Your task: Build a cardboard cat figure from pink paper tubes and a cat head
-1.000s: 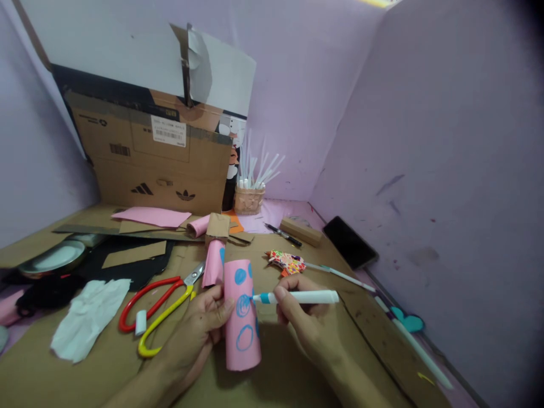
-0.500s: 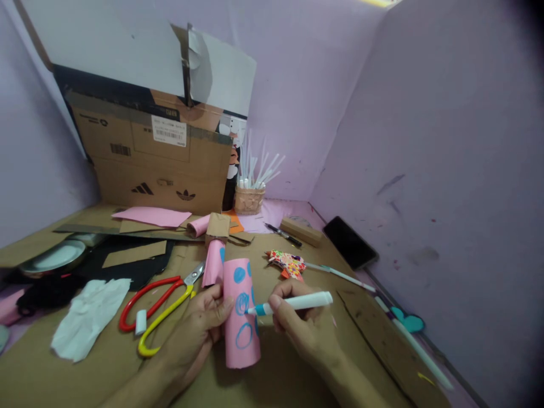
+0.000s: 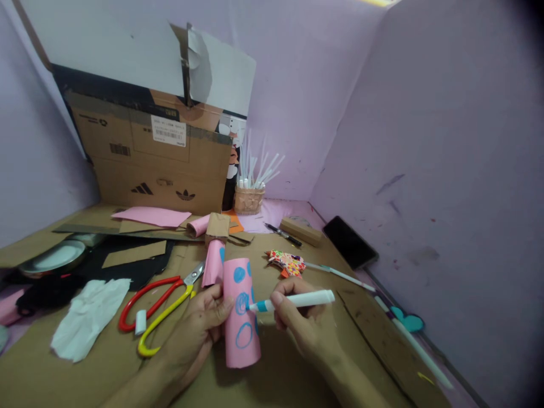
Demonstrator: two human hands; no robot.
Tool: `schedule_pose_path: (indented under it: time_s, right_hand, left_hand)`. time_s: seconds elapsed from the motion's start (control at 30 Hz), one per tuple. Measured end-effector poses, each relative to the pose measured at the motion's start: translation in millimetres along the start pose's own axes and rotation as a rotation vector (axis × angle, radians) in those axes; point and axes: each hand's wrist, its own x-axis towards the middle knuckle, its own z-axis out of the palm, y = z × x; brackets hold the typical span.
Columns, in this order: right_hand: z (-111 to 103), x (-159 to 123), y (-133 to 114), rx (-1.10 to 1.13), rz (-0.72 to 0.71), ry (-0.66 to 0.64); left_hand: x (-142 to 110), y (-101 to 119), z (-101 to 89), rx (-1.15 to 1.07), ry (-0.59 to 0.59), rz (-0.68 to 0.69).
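My left hand grips a pink paper tube by its left side, thumb on the front. Blue dots run down the tube: the top one is filled, the middle one partly filled, the lowest only an outline. A white marker with a blue tip is pinched in my right hand, its tip touching the middle dot. Behind the held tube, a second pink tube with blue spots leans against a small brown cardboard piece. Scissors with red and yellow handles lie left of my left hand, beside a white cap.
A crumpled white tissue lies at the left. A hot glue gun wrapped in patterned paper, a pen and a phone are at the right. Behind stand a cardboard box and a basket of white sticks.
The marker tip has shifted slightly up and right within the middle dot, which shows a little more blue. My left hand and the tube stay put.
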Motion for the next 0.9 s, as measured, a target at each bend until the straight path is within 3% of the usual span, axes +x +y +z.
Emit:
schedule_pose_path:
  time_s: [0.4, 0.7, 0.9]
  right_hand:
    - [1.0, -1.5, 1.8, -0.045, -0.044, -0.035]
    - [2.5, 0.5, -0.3, 0.068, -0.046, 0.030]
    - [0.7, -1.3, 2.5, 0.020, -0.028, -0.027]
  left_hand:
    - [-1.9, 3.5, 3.7, 0.002, 0.000, -0.016]
    - [-4.2, 2.5, 3.8, 0.011, -0.013, -0.006]
    - [-4.0, 3.0, 3.2, 0.016, -0.023, -0.004]
